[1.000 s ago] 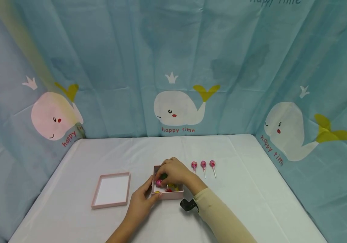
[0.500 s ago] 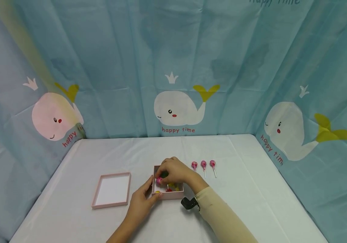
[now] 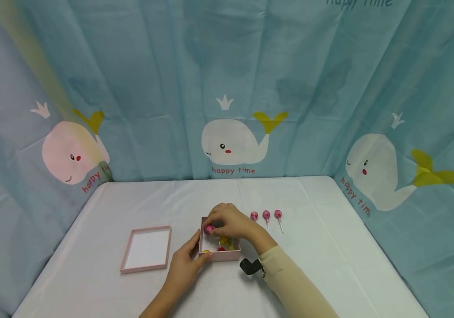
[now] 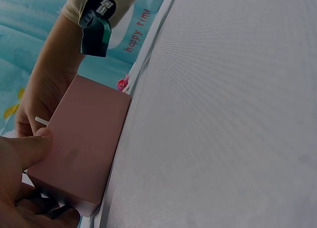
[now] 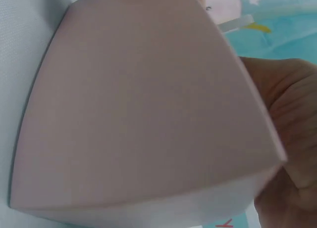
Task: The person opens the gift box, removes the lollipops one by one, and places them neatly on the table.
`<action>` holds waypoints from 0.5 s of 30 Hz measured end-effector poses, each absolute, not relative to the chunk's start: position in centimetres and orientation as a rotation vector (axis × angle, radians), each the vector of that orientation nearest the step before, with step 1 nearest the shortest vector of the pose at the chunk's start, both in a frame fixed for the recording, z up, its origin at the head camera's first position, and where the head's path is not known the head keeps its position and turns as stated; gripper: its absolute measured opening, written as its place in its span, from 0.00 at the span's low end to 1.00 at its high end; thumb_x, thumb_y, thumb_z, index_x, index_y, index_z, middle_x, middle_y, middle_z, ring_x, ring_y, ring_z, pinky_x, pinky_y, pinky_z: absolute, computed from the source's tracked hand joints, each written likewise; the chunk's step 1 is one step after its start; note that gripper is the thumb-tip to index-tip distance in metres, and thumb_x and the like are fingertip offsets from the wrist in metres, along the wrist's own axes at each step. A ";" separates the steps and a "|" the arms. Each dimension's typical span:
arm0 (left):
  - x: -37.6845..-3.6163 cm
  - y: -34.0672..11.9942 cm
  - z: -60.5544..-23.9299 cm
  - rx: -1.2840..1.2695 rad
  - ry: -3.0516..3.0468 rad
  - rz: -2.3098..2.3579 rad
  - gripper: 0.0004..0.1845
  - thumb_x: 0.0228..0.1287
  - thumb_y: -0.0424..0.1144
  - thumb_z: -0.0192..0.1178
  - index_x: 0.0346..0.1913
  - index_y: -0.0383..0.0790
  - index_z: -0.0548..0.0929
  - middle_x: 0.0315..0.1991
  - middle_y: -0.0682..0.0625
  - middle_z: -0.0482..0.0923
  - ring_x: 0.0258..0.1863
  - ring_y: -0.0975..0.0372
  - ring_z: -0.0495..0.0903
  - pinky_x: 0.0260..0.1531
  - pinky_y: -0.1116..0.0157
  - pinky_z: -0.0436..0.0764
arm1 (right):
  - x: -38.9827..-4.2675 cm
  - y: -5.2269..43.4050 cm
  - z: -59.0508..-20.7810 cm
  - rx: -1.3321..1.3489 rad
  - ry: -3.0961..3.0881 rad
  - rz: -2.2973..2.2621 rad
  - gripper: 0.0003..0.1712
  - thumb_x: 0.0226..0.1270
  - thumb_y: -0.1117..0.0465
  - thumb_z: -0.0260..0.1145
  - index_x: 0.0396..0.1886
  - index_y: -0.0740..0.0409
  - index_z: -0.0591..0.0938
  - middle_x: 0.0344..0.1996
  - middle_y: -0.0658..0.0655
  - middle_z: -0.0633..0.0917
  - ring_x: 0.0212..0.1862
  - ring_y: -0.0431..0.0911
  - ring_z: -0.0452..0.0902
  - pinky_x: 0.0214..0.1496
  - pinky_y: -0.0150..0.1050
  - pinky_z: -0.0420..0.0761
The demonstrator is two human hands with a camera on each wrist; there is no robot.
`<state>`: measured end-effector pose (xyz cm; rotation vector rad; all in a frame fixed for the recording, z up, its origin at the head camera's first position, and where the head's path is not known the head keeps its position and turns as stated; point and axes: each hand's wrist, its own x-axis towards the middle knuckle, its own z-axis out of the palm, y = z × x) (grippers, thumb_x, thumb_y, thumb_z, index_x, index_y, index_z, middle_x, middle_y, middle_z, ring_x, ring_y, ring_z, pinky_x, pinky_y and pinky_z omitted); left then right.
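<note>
Starting at the fingers: the right hand (image 3: 231,222) looks to have its thumb and index curled in close on a pink candy (image 3: 209,229), ball between the tips, no real gap I can make out from here. That candy sits down inside the box (image 3: 225,255), toward the far left corner. Can't see its stick past the hand. My right wrist view is no help, it's nearly all box wall.

Left hand (image 3: 184,265) has the box's near left corner, thumb on the front wall, other fingers round the side. Also in there: a red candy (image 3: 221,249), a yellow candy (image 3: 224,240) and more yellow bits by the walls. A white stick (image 4: 41,120) pokes above the rim; can't say whose.

Further out on the desk (image 3: 330,265): three pink pops (image 3: 278,214) lined up right of the box, an upturned lid (image 3: 146,247) to the left, whale curtain (image 3: 231,143) behind.

Handling-wise, I'd guess the candy is light and hard, with a slick wrapper that could twist under the tips. I'd grab it across the ball or at the neck, not by the thin stick. The box is probably light card that skids easily, so the corner hold makes sense.

Versus a second ago: the pink candy has shifted toward the back of the box, the right hand with it, and the green bit under the fingers is out of sight. Left hand, lid and pops look about the same.
</note>
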<state>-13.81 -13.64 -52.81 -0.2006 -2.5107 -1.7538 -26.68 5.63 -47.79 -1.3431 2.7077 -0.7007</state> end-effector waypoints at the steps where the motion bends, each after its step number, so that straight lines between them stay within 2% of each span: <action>1: -13.8 -13.6 -52.8 -0.193 -2.509 -1.762 0.48 0.59 0.45 0.75 0.78 0.35 0.63 0.77 0.43 0.62 0.76 0.52 0.63 0.69 0.61 0.71 | -26.6 5.7 -47.7 -1.345 2.721 -0.711 0.14 0.67 0.52 0.74 0.51 0.35 0.89 0.50 0.37 0.85 0.59 0.36 0.74 0.69 0.47 0.72; 8: -13.9 -13.6 -52.7 -0.186 -2.492 -1.777 0.46 0.60 0.44 0.75 0.78 0.37 0.63 0.77 0.43 0.63 0.75 0.51 0.64 0.69 0.60 0.72 | -26.2 6.6 -46.3 -1.259 2.763 -0.879 0.11 0.65 0.54 0.76 0.47 0.42 0.90 0.46 0.38 0.86 0.59 0.38 0.75 0.72 0.49 0.70; 15: -14.1 -13.4 -53.0 -0.138 -2.524 -1.730 0.47 0.59 0.45 0.76 0.78 0.38 0.64 0.76 0.44 0.64 0.75 0.51 0.66 0.68 0.60 0.73 | -25.6 8.1 -45.3 -1.217 2.812 -1.040 0.11 0.64 0.54 0.76 0.46 0.41 0.89 0.45 0.38 0.86 0.59 0.40 0.76 0.70 0.53 0.70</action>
